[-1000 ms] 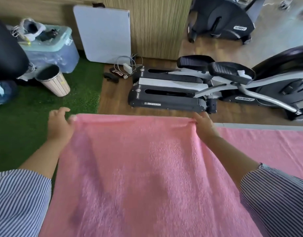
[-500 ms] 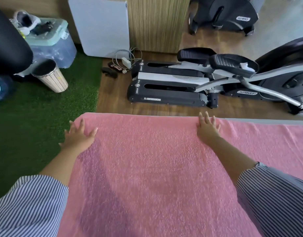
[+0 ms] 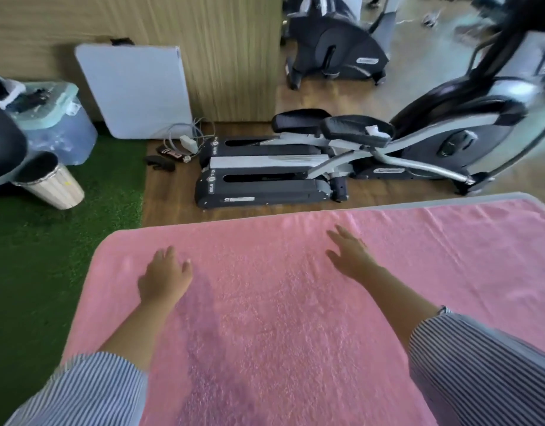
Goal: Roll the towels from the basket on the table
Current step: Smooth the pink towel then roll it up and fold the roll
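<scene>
Both hands have slid back from the far edge: left hand (image 3: 165,276) and right hand (image 3: 349,253) lie flat, fingers spread, holding nothing, on the pink towel (image 3: 265,302); machine labels too blurred to read.

A pink towel (image 3: 265,318) lay spread flat across the table, unrolled, its looped pile showing a fine nubbly texture. Its far edge ran roughly straight along the table's far side, and its far left corner was rounded and hung just past the green floor below. A darker, shadowed band ran down the cloth from near the middle toward the near edge. To the right, more pink cloth (image 3: 480,241) stretched to the table's far right corner, with faint creases near that edge; whether it was the same towel or a second one lying beside it could not be told.
</scene>
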A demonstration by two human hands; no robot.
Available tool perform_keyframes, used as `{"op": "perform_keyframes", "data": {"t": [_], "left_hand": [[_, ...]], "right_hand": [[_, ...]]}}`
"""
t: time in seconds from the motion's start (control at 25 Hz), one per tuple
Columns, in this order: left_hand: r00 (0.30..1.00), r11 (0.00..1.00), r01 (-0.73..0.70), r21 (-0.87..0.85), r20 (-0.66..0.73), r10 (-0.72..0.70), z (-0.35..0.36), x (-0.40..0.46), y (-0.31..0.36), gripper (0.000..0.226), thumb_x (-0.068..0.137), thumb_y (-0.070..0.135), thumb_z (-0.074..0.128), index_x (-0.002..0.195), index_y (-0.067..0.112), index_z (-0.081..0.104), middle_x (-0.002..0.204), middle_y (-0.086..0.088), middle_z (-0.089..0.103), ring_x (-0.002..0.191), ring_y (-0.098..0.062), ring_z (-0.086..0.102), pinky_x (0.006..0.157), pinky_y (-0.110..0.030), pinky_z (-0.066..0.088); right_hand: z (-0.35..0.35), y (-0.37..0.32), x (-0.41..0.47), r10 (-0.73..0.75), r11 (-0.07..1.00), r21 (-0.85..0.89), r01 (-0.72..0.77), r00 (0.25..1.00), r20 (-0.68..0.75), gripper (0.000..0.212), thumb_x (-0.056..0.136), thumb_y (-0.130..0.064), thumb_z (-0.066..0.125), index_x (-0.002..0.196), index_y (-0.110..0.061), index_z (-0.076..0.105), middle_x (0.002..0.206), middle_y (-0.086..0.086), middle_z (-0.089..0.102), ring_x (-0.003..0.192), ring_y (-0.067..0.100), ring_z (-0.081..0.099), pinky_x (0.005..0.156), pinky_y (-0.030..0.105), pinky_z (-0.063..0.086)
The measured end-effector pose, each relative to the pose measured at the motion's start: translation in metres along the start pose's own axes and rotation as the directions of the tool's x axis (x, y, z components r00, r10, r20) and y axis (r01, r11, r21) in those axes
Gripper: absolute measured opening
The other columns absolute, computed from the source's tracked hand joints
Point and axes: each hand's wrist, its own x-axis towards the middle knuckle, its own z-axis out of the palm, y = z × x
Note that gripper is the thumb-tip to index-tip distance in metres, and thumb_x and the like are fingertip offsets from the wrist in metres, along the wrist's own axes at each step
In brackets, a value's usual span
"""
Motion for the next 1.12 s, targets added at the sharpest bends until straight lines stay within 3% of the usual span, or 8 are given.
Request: {"op": "perform_keyframes", "data": {"t": [0.08,0.16,0.36,0.52,0.84,1.0,1.12], "left_hand": [[0.99,0.989,-0.142,-0.042,0.017,0.142,0.008,-0.034,0.053,0.045,0.096,0.034,0.045,0.136,0.013,0.043,0.138,-0.009,0.045,0.114,-0.032,0.053,0.086,-0.043,0.045],[0.955,0.955,-0.287,-0.079,0.061,0.291,0.018,-0.073,0.107,0.044,0.095,0.034,0.046,0.135,0.017,0.044,0.137,-0.005,0.046,0.114,-0.029,0.054,0.085,-0.038,0.045],[0.821,0.842,-0.532,-0.09,0.19,0.539,0.053,-0.194,0.219,0.044,0.091,0.038,0.05,0.131,0.021,0.045,0.129,0.0,0.052,0.115,-0.024,0.055,0.087,-0.034,0.046],[0.718,0.759,-0.644,-0.094,0.268,0.643,0.098,-0.295,0.301,0.042,0.087,0.039,0.053,0.124,0.019,0.049,0.123,-0.002,0.058,0.112,-0.025,0.057,0.086,-0.032,0.048],[0.578,0.662,-0.724,-0.196,0.352,0.736,0.188,-0.475,0.478,0.041,0.087,0.035,0.058,0.123,0.017,0.052,0.119,-0.006,0.061,0.109,-0.029,0.059,0.084,-0.034,0.049],[0.572,0.66,-0.722,-0.206,0.359,0.738,0.217,-0.504,0.527,0.041,0.087,0.033,0.058,0.124,0.016,0.051,0.119,-0.006,0.061,0.108,-0.029,0.059,0.083,-0.035,0.048],[0.612,0.697,-0.692,-0.189,0.358,0.705,0.233,-0.501,0.562,0.038,0.088,0.033,0.057,0.122,0.017,0.051,0.119,-0.006,0.061,0.106,-0.029,0.06,0.083,-0.035,0.048]], "right_hand": [[-0.008,0.019,-0.037,0.063,0.995,0.076,-0.06,0.997,-0.039,0.049,0.094,-0.027,0.049,0.14,-0.021,0.036,0.15,0.0,0.03,0.133,0.024,0.036,0.108,0.045,0.035],[-0.019,0.046,-0.08,0.126,0.989,0.089,-0.119,0.989,-0.076,0.045,0.092,-0.029,0.052,0.135,-0.024,0.042,0.142,-0.001,0.04,0.124,0.023,0.044,0.099,0.043,0.043],[-0.036,0.136,-0.203,0.286,0.956,0.103,-0.273,0.948,-0.141,0.041,0.091,-0.035,0.053,0.13,-0.027,0.045,0.134,-0.005,0.045,0.117,0.021,0.05,0.084,0.036,0.048],[-0.041,0.226,-0.296,0.387,0.921,0.123,-0.371,0.908,-0.16,0.038,0.091,-0.035,0.053,0.128,-0.026,0.048,0.13,-0.004,0.049,0.114,0.021,0.053,0.084,0.036,0.048],[-0.05,0.425,-0.443,0.558,0.829,0.156,-0.538,0.815,-0.155,0.041,0.089,-0.034,0.054,0.129,-0.026,0.048,0.13,-0.004,0.051,0.114,0.021,0.054,0.088,0.035,0.048],[-0.056,0.481,-0.454,0.557,0.827,0.167,-0.537,0.823,-0.109,0.038,0.089,-0.034,0.054,0.126,-0.027,0.049,0.129,-0.005,0.051,0.115,0.021,0.054,0.086,0.036,0.049],[-0.069,0.514,-0.432,0.51,0.856,0.154,-0.493,0.854,-0.101,0.038,0.089,-0.032,0.053,0.126,-0.025,0.049,0.13,-0.004,0.05,0.116,0.021,0.053,0.085,0.036,0.048]]}}
